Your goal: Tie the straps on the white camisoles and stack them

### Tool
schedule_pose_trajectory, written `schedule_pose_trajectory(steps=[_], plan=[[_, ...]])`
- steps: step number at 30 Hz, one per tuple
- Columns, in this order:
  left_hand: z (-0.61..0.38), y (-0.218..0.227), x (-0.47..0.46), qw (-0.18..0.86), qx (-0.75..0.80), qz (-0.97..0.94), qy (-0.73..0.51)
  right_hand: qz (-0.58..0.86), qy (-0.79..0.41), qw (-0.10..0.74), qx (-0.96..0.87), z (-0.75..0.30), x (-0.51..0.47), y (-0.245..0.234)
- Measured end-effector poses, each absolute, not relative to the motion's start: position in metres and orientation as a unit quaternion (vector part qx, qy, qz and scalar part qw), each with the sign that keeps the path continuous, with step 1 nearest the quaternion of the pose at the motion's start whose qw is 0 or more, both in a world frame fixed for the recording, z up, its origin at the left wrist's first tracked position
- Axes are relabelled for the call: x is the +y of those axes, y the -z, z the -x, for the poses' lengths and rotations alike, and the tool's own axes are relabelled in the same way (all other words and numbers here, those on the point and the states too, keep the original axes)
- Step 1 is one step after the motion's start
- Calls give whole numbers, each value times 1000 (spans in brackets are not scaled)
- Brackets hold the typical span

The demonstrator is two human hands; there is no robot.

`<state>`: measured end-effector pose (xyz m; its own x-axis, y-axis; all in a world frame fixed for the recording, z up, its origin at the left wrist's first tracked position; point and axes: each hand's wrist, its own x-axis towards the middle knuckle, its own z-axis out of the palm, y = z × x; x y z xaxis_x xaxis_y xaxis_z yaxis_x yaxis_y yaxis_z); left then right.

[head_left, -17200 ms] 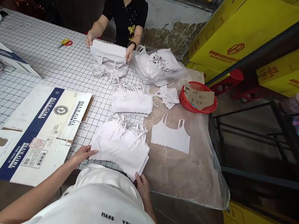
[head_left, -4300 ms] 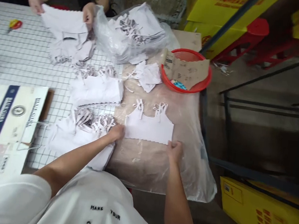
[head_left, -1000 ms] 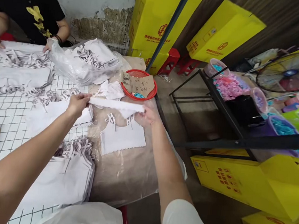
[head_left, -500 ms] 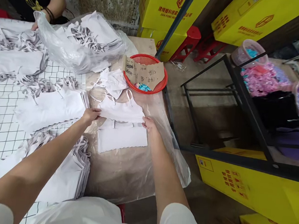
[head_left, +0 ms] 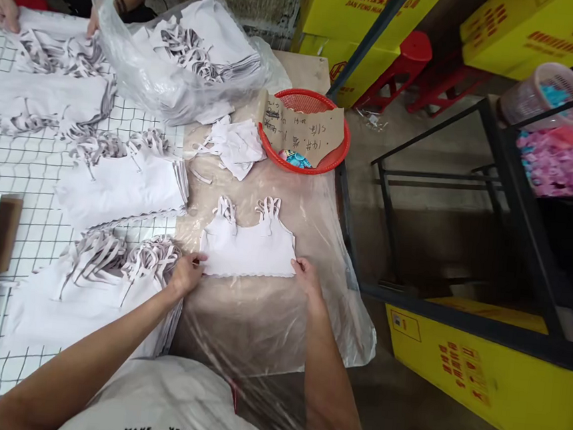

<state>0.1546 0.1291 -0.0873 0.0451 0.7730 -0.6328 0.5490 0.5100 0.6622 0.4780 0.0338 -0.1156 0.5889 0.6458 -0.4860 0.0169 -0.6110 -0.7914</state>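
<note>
A small stack of white strappy crop tops (head_left: 248, 246) lies flat on clear plastic sheeting (head_left: 267, 320), straps pointing away from me. My left hand (head_left: 185, 274) pinches its lower left corner. My right hand (head_left: 305, 275) pinches its lower right corner. Just left of my left hand sits a bigger pile of the same white tops (head_left: 89, 291) on the grid-patterned table (head_left: 0, 163).
Another pile of tops (head_left: 123, 184) lies farther back, beside a plastic bag full of tops (head_left: 190, 59). A red basket (head_left: 334, 159) holds a cardboard note. A second person's hands (head_left: 1, 6) work on tops at the far left. Yellow boxes and a black metal rack stand right.
The top I held spread over the small stack now lies on it. Both hands have pulled back to the stack's near corners. The view has tilted downward.
</note>
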Motion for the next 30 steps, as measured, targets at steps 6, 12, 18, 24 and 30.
schedule_pose_trajectory(steps=[6, 12, 18, 24, 30], plan=[[-153, 100, 119, 489, 672, -550, -79, 822, -383, 334, -257, -476, 28, 123], [-143, 64, 109, 444, 612, -640, -138, 863, -297, 310, -268, -463, 18, 112], [26, 12, 92, 180, 667, -678, -253, 781, -413, 342, -320, -322, -25, 77], [158, 30, 61, 172, 804, -546, -157, 701, -538, 322, -341, -152, -46, 55], [167, 27, 54, 235, 822, -494, -159, 754, -442, 343, -344, -127, -50, 53]])
